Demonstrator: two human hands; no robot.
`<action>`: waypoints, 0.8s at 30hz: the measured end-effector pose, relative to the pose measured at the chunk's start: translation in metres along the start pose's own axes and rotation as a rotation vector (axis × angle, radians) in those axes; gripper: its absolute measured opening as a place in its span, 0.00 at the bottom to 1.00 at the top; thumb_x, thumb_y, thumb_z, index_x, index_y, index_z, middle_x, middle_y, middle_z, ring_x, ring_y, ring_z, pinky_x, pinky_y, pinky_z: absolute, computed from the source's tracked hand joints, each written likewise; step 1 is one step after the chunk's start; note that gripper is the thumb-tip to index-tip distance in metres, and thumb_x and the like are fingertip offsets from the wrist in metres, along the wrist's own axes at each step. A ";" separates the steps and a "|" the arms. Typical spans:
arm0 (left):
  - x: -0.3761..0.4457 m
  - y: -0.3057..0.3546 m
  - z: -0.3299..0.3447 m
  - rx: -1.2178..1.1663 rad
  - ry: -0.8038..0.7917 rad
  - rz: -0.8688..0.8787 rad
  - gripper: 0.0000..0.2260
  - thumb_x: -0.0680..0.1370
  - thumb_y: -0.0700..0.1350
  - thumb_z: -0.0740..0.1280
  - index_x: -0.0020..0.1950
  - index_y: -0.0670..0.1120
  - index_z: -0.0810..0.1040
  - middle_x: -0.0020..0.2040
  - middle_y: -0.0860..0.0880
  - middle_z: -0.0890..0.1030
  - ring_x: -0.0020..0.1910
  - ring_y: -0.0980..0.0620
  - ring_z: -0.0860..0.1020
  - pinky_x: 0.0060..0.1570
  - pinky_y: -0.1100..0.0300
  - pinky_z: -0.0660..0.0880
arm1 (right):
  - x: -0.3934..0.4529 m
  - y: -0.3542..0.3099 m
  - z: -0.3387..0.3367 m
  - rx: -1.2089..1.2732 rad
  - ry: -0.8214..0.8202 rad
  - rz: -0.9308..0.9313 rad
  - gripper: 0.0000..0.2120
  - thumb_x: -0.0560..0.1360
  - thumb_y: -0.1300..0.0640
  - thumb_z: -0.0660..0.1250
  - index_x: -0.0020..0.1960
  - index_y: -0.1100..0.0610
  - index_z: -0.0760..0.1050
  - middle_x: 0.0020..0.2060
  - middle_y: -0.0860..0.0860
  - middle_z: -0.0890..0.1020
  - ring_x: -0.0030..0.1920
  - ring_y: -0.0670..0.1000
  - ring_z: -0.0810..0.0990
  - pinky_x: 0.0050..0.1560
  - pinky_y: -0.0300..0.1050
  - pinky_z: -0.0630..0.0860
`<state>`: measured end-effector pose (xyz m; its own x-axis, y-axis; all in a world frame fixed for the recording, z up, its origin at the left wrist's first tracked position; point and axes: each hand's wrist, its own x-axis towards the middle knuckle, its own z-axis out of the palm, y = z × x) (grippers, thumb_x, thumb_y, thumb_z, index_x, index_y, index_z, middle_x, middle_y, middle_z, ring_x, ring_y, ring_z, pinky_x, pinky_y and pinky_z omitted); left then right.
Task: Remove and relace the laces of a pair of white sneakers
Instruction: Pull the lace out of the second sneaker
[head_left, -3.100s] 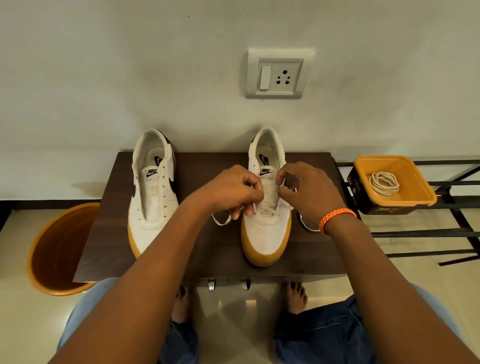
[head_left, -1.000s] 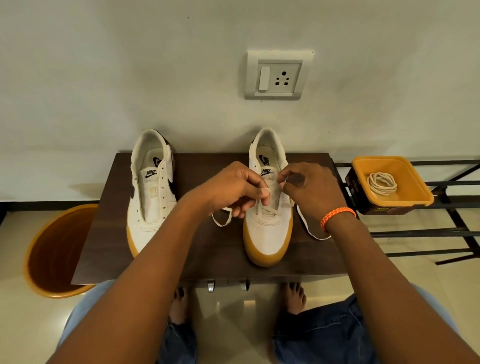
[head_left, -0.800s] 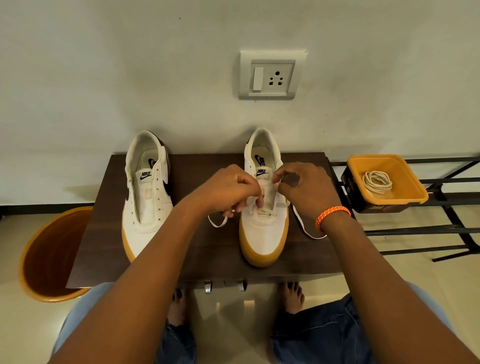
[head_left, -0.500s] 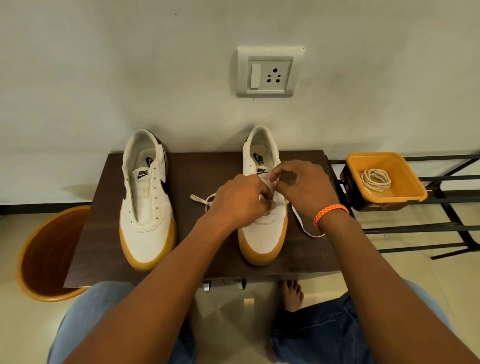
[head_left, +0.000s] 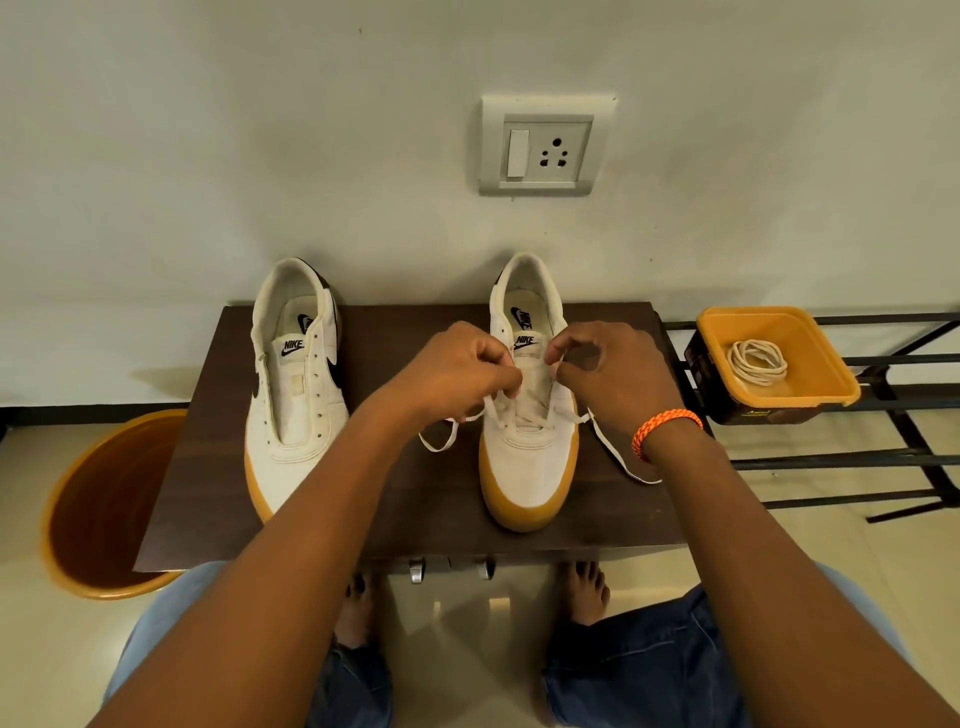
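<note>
hands had regrouped over the right sneaker (head_left: 527, 441): half a second earlier the left hand (head_left: 457, 371) lay across its eyelets with a lace loop thrown out to the left, and now it sat beside the tongue, fingers curled and pinching the lace (head_left: 452, 428). the right hand (head_left: 605, 371) stayed at the far eyelet row, fingertips pinched, seemingly on the other lace end, though the contact was hard to make out. both loose ends trailed on the table (head_left: 431, 514). relacing of this shoe looked about halfway. the left sneaker (head_left: 293, 395) stood laceless, its coiled lace (head_left: 756, 361) in the yellow tray (head_left: 826, 384).
</note>
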<state>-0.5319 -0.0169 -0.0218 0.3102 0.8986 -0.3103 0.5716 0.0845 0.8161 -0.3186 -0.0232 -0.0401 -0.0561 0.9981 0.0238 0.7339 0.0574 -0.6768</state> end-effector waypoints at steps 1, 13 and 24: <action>0.002 -0.002 0.003 0.145 0.060 0.030 0.01 0.77 0.48 0.75 0.46 0.51 0.86 0.43 0.51 0.85 0.34 0.52 0.79 0.37 0.55 0.78 | 0.000 0.000 0.001 0.001 0.001 0.001 0.07 0.71 0.54 0.72 0.45 0.41 0.83 0.44 0.42 0.84 0.44 0.46 0.83 0.46 0.54 0.84; 0.005 -0.002 0.033 0.220 0.048 0.041 0.05 0.76 0.48 0.78 0.40 0.54 0.86 0.40 0.54 0.86 0.43 0.52 0.84 0.49 0.45 0.83 | -0.001 0.000 0.000 -0.017 0.000 -0.013 0.09 0.73 0.58 0.73 0.45 0.43 0.84 0.47 0.43 0.85 0.48 0.47 0.83 0.52 0.54 0.84; 0.002 0.002 0.022 0.334 0.114 0.106 0.05 0.76 0.55 0.70 0.52 0.63 0.81 0.45 0.58 0.81 0.41 0.56 0.80 0.43 0.54 0.80 | 0.002 -0.002 -0.001 -0.035 -0.022 -0.018 0.08 0.73 0.58 0.73 0.45 0.44 0.84 0.45 0.44 0.85 0.47 0.46 0.83 0.52 0.51 0.83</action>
<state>-0.5137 -0.0248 -0.0314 0.3045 0.9388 -0.1609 0.7632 -0.1393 0.6310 -0.3194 -0.0217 -0.0382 -0.0840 0.9963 0.0189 0.7557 0.0760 -0.6505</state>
